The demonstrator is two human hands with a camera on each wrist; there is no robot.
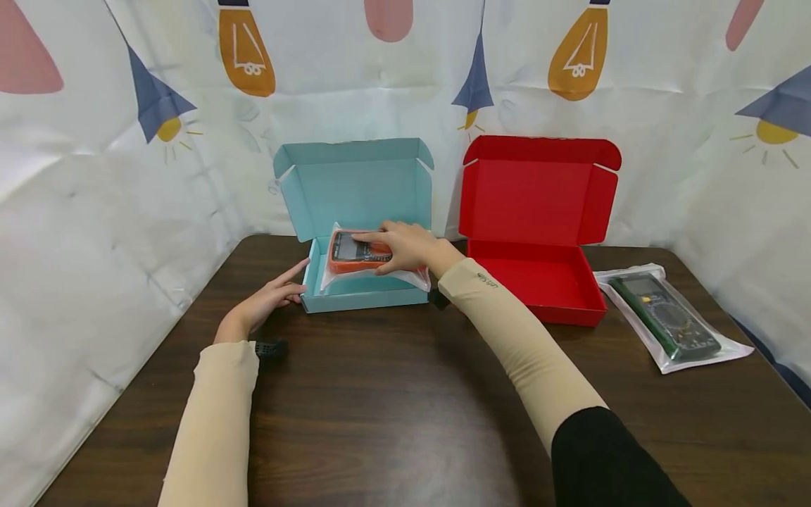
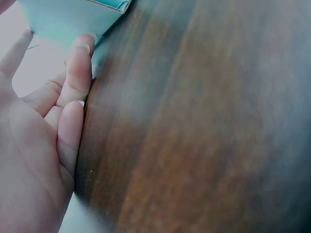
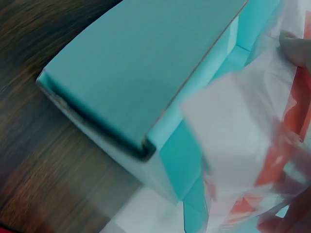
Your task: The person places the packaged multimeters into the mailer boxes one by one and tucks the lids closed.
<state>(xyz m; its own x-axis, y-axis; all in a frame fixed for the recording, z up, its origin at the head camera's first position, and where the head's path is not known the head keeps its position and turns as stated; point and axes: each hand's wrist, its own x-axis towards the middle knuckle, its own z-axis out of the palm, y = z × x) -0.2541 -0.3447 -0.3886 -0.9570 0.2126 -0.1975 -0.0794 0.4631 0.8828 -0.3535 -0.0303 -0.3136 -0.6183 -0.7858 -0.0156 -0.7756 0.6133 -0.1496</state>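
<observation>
An orange multimeter (image 1: 348, 266) in a clear plastic bag is at the open light blue box (image 1: 367, 303), with the bag's near edge close to the box's front wall. My right hand (image 1: 405, 246) holds the multimeter from above, thumb on its near side and fingers across the top. In the right wrist view the bag (image 3: 228, 131) overlaps the box's inside, and the thumb (image 3: 296, 48) lies against it. At the box's left side, my left hand (image 1: 269, 299) touches the wall with its index finger extended; the other fingers are lightly bent.
An open red box (image 1: 570, 285) stands right of the blue one, its lid raised. Farther right lies a dark green multimeter (image 1: 671, 317) in a clear bag. Both boxes are on a dark wooden table (image 1: 380, 408), before a patterned white cloth (image 1: 367, 105).
</observation>
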